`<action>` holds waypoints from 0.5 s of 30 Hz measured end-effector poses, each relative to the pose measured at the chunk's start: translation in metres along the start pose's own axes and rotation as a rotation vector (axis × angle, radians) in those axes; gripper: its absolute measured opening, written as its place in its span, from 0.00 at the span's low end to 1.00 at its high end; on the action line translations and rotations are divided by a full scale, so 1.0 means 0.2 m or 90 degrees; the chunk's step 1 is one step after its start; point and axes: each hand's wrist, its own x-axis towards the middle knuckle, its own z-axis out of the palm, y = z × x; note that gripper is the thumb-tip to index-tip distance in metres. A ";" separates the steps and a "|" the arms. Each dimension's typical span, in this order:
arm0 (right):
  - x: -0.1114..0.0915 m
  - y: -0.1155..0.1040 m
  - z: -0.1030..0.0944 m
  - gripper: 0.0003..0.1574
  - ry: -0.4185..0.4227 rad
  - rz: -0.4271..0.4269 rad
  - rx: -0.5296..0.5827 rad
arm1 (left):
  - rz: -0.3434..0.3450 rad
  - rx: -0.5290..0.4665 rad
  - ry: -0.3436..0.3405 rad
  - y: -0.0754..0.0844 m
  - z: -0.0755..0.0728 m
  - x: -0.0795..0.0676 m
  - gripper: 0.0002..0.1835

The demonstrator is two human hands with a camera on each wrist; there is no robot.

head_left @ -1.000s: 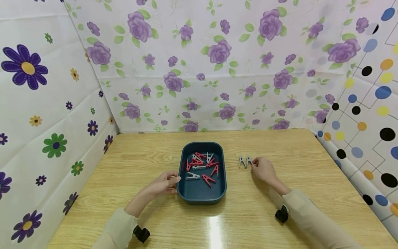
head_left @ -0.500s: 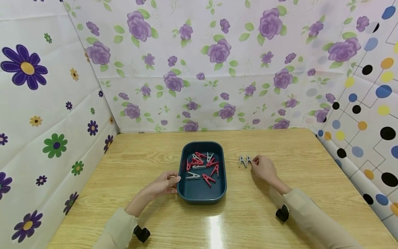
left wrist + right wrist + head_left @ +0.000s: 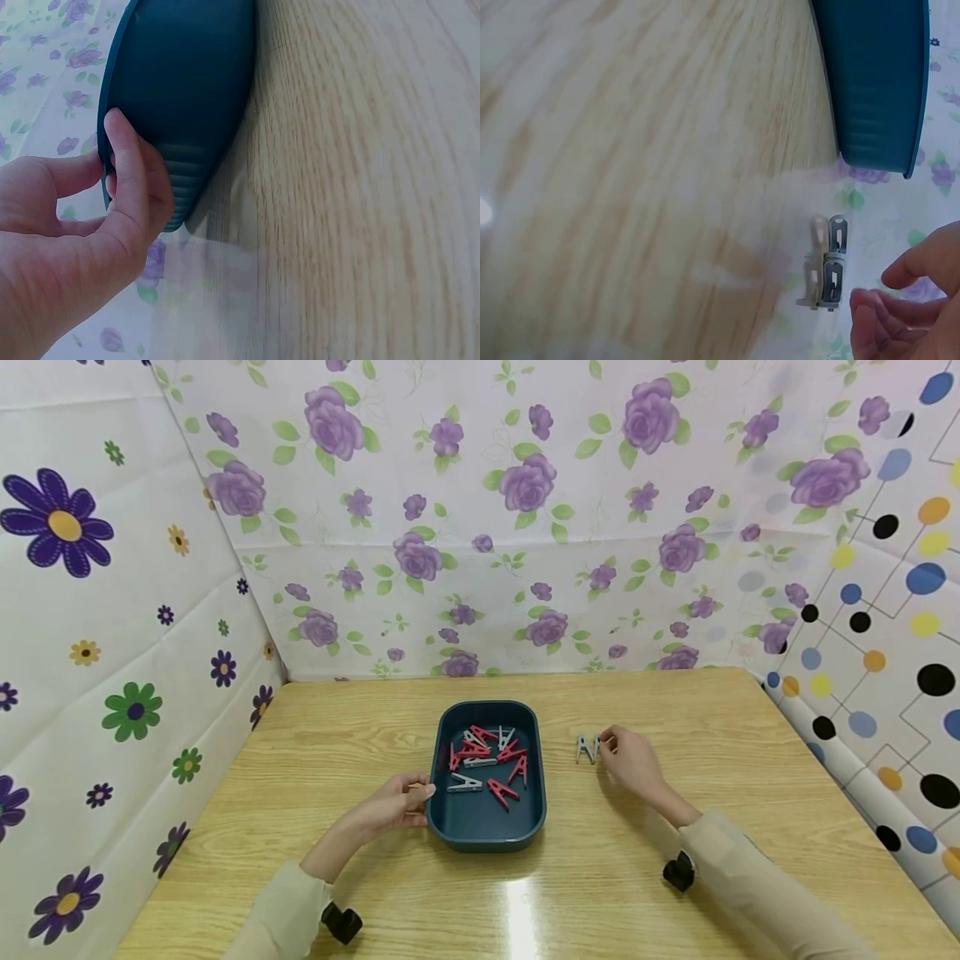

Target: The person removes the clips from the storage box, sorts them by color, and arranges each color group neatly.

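Observation:
My left hand (image 3: 393,802) holds the left wall of a dark blue plastic bin (image 3: 487,828); in the left wrist view the thumb and fingers of that hand (image 3: 112,217) pinch its rim. Red clothespins (image 3: 501,793) and grey clothespins (image 3: 465,784) lie loose inside the bin. Right of it, two grey clothespins (image 3: 584,749) stand side by side on the table. My right hand (image 3: 633,764) is just beside the nearer one. In the right wrist view its loosely bent fingers (image 3: 866,322) are apart from the clothespins (image 3: 832,281) and hold nothing.
The wooden table (image 3: 337,727) carries the bin near its middle. A flowered cloth (image 3: 487,610) hangs along the back edge. Patterned cloths also hang at the left (image 3: 127,777) and right (image 3: 885,652) sides.
My right hand has shifted slightly up and left. The clothespin nearest it has moved a little left, closer to the other one. My left hand and the bin stay in place.

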 end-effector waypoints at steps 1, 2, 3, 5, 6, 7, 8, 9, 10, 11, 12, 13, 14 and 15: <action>0.00 0.00 0.00 0.12 0.002 -0.006 0.005 | 0.000 -0.001 0.000 0.00 0.00 0.00 0.22; 0.00 -0.01 0.00 0.12 0.003 -0.010 0.010 | 0.000 -0.001 0.000 0.00 0.00 0.00 0.21; 0.01 -0.01 0.01 0.12 0.003 -0.017 0.014 | 0.000 -0.001 0.000 0.00 0.00 0.00 0.21; 0.01 -0.02 0.01 0.12 0.006 -0.025 0.018 | 0.000 0.000 0.001 0.00 0.00 0.00 0.21; 0.01 -0.02 0.01 0.12 0.007 -0.029 0.020 | 0.000 0.001 0.000 0.00 0.00 0.00 0.21; 0.02 -0.02 0.02 0.12 0.008 -0.032 0.022 | 0.000 0.002 0.000 0.00 0.00 0.00 0.21; 0.02 -0.02 0.02 0.12 0.009 -0.034 0.025 | 0.000 0.001 0.000 0.00 0.00 0.00 0.20; 0.02 -0.03 0.02 0.12 0.009 -0.036 0.029 | 0.000 0.001 0.001 0.00 0.00 0.00 0.20; 0.02 -0.03 0.02 0.12 0.012 -0.037 0.032 | 0.000 0.000 0.001 0.00 0.00 0.00 0.21; 0.03 -0.03 0.02 0.12 0.012 -0.039 0.035 | 0.001 0.000 0.000 0.00 0.00 0.00 0.21; 0.03 -0.04 0.02 0.13 0.013 -0.042 0.036 | 0.001 -0.002 0.000 0.00 0.00 0.00 0.21; 0.03 -0.04 0.02 0.13 0.015 -0.046 0.038 | 0.001 -0.002 0.001 0.00 0.00 0.00 0.21; 0.03 -0.05 0.02 0.13 0.016 -0.050 0.040 | 0.002 -0.003 0.001 0.00 0.00 0.00 0.21; 0.04 -0.05 0.02 0.13 0.017 -0.056 0.041 | 0.002 -0.004 0.001 0.00 0.00 0.00 0.21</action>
